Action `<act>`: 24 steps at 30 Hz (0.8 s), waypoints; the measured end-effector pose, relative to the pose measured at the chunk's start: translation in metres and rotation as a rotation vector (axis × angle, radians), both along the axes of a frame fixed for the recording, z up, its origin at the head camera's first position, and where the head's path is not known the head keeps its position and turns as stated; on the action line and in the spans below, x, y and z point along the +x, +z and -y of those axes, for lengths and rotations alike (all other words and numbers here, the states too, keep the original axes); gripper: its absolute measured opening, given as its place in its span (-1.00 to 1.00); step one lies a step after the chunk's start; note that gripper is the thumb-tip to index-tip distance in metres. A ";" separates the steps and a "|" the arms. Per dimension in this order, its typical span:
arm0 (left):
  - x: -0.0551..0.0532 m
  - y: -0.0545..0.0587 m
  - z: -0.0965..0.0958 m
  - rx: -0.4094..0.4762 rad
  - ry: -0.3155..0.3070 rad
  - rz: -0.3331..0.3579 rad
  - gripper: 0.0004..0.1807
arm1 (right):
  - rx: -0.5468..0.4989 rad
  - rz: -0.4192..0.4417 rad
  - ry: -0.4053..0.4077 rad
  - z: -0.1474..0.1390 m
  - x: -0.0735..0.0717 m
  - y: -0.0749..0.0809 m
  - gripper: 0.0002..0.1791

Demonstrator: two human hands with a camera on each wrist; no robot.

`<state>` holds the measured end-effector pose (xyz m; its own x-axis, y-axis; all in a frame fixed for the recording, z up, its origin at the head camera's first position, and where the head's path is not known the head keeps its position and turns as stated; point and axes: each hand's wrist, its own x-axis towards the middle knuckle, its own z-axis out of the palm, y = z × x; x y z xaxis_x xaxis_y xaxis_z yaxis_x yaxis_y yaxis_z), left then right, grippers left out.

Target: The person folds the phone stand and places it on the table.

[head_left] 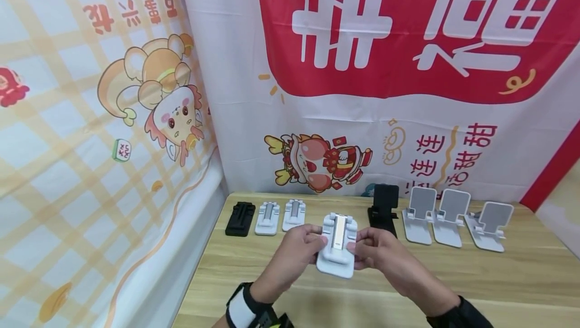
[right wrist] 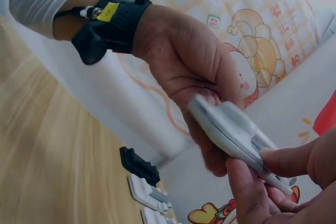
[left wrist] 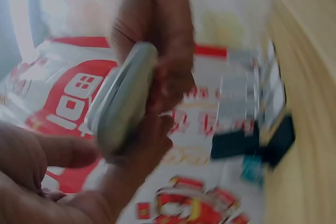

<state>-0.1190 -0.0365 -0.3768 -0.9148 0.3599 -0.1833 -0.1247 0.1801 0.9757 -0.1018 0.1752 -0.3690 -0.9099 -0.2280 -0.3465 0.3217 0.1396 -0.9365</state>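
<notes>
A white folding phone stand [head_left: 336, 257], folded flat, is held up above the table between both hands. My left hand [head_left: 296, 247] pinches its left edge, thumb on the front and fingers behind. On the opposite edge my right hand [head_left: 385, 257] grips it the same way, the thumb near the middle groove. In the left wrist view the folded stand [left wrist: 126, 98] appears edge-on and a little blurred. From the right wrist view, the right thumb presses on top of the stand [right wrist: 236, 135] while fingers support it beneath.
At the back left of the wooden table [head_left: 254, 267] lie a folded black stand [head_left: 240, 218] and two folded white ones [head_left: 267, 218]. Toward the back right stand an unfolded black stand [head_left: 385, 207] and several unfolded white stands [head_left: 419, 212]. Printed cloth [head_left: 235, 91] hangs behind.
</notes>
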 end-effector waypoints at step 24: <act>-0.029 -0.022 -0.035 -0.846 0.158 -0.526 -0.07 | 0.037 -0.017 -0.122 0.001 -0.021 -0.016 -0.58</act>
